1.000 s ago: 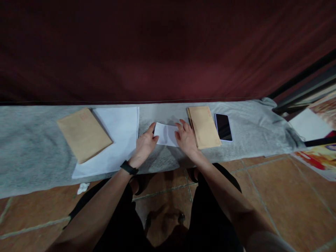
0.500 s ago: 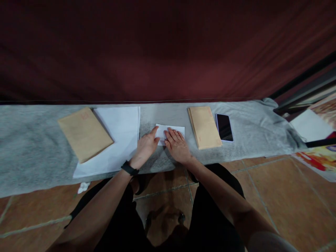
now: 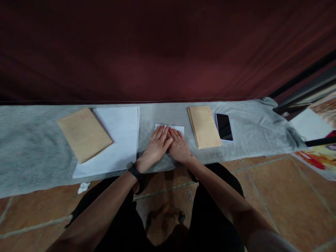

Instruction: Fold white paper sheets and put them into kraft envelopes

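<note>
A small folded white paper (image 3: 179, 128) lies on the grey cloth (image 3: 31, 147) in front of me. My left hand (image 3: 156, 145) and my right hand (image 3: 178, 145) both rest flat on it, side by side, fingers stretched out and pressing down. Most of the paper is hidden under them; only its far edge and right corner show. A black watch sits on my left wrist.
Left of my hands lie white sheets (image 3: 115, 140) with a brown envelope (image 3: 84, 133) partly on them. To the right are a stack of brown envelopes (image 3: 204, 126) and a dark phone (image 3: 224, 126). A dark red curtain hangs behind; tiled floor lies below.
My left hand slid right from the paper's left edge onto its middle. My right hand moved left from the right edge, so both now lie flat together on it.
</note>
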Available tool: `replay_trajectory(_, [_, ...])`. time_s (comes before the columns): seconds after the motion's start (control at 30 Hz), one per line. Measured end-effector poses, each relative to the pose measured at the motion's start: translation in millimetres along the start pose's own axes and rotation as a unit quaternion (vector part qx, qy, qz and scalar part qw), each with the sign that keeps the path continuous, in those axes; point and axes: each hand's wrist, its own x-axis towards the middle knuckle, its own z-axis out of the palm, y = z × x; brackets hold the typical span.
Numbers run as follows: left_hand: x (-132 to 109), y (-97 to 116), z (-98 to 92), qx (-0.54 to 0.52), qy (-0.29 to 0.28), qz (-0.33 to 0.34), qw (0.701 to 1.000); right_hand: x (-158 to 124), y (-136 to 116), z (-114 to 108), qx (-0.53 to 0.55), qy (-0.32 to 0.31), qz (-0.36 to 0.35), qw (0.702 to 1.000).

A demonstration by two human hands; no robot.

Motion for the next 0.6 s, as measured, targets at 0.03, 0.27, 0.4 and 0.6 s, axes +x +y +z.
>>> replay_trajectory(0.03, [-2, 2, 5.3, 0.002, -0.016, 0.010, 1.000, -1, 0, 1, -0.005, -0.002, -0.003, 1.000])
replay_trajectory(0.27, [-7, 2, 17.0, 0.045, -0.047, -0.015, 0.998, -6, 1, 2, -0.045, 0.020, 0.014, 0.999])
replay_trajectory(0.4, [-6, -3, 15.3, 0.068, -0.045, -0.026, 0.996, -7, 7, 2, -0.051, 0.037, 0.030, 0.998])
replay_trajectory(0.6, [-5, -14, 13.6, 0.087, -0.045, -0.067, 0.993, -11, 15, 0, -0.050, 0.050, 0.048, 0.996])
